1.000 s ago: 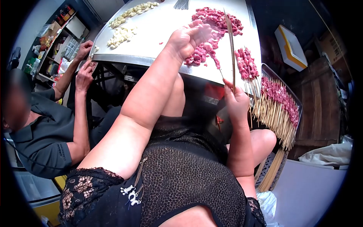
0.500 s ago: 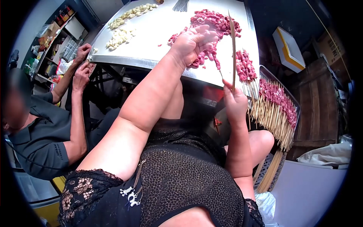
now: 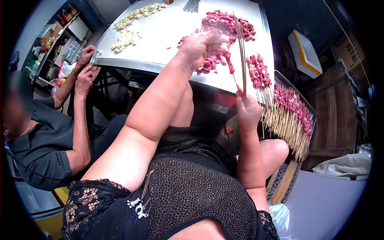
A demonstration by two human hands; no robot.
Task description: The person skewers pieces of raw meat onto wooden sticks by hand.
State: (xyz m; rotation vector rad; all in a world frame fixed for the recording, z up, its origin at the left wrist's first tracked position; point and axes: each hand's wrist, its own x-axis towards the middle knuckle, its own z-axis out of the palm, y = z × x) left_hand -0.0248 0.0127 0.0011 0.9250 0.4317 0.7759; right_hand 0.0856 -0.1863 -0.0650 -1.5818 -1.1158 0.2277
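My right hand (image 3: 249, 112) is closed around several bare bamboo skewers (image 3: 241, 52) that point up past the table edge. Another skewer in its fingers slants left, with small pieces of raw meat (image 3: 229, 63) threaded on its upper part. My left hand (image 3: 200, 48) is over the near side of a pile of raw pink meat pieces (image 3: 244, 30). Its fingers are curled and partly blurred, so what is between them is not clear. Finished meat skewers (image 3: 259, 71) lie on the table right of my right hand.
A tray (image 3: 315, 116) at the right holds many meat skewers. Below it, a basket (image 3: 297, 176) holds bare skewers. Pale peeled cloves (image 3: 128, 40) and thin metal skewers (image 3: 192, 5) lie on the white table (image 3: 160, 44). Another person's hands (image 3: 85, 78) are at the table's left corner.
The fingers of my left hand have curled in from a more spread pose over the meat. The bare skewers in my right hand have tilted slightly left.
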